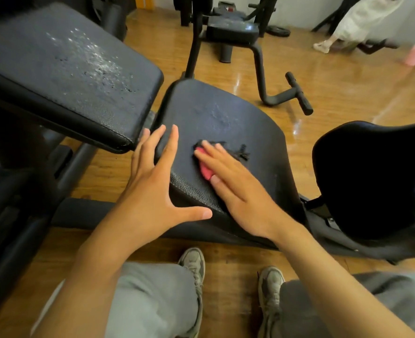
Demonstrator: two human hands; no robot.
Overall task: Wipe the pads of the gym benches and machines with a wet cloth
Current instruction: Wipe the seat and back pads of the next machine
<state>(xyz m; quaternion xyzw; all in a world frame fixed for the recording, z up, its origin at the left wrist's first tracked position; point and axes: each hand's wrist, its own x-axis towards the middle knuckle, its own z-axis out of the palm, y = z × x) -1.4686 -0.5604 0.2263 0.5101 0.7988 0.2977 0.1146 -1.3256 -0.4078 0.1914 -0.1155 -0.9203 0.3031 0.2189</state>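
The right hand (235, 189) presses the cloth (205, 167) flat-fingered near the seat pad's (226, 113) front edge, unwiped length stretching away beyond it.

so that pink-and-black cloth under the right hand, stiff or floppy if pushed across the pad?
Likely floppy: the pink-and-black cloth lies crumpled, frayed ends splayed. It probably bunches unless pressed flat, as the right hand does. The black textured seat pad may drag it.

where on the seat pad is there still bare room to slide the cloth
The far half of the seat pad is bare, up to its rounded top edge. The near left corner is crowded: left hand on the edge, right hand pressing the cloth.
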